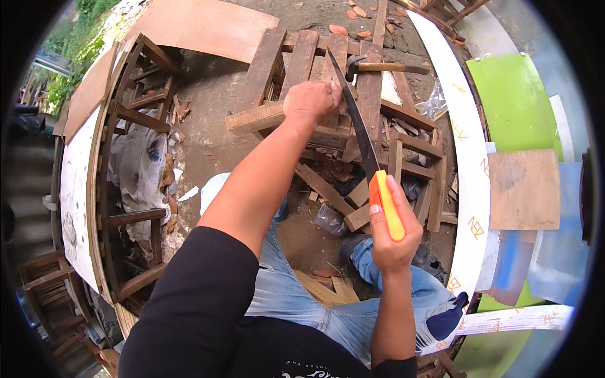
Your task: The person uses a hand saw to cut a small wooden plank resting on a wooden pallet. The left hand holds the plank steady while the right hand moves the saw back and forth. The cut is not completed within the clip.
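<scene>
My right hand (397, 236) is closed around the orange and yellow handle of a handsaw (360, 129). Its long dark blade points away from me, over the brown wooden slats of a low bench (301, 60). Beside the blade, my left hand (312, 101) is closed at the near part of the bench, and what its fingers grip is hidden. Under that wrist, a thick piece of wood (255, 118) shows its pale end. Just right of the saw's tip, a hammer (391, 67) with a wooden handle lies on the bench.
Wood offcuts (324, 189) and a clear plastic cup (331, 219) lie below the bench, between my legs. A wooden frame (135, 120) stands on the left. White-faced boards (469, 189) curve along the right, with a green panel (513, 104) beyond them. Dry leaves are scattered at the far side.
</scene>
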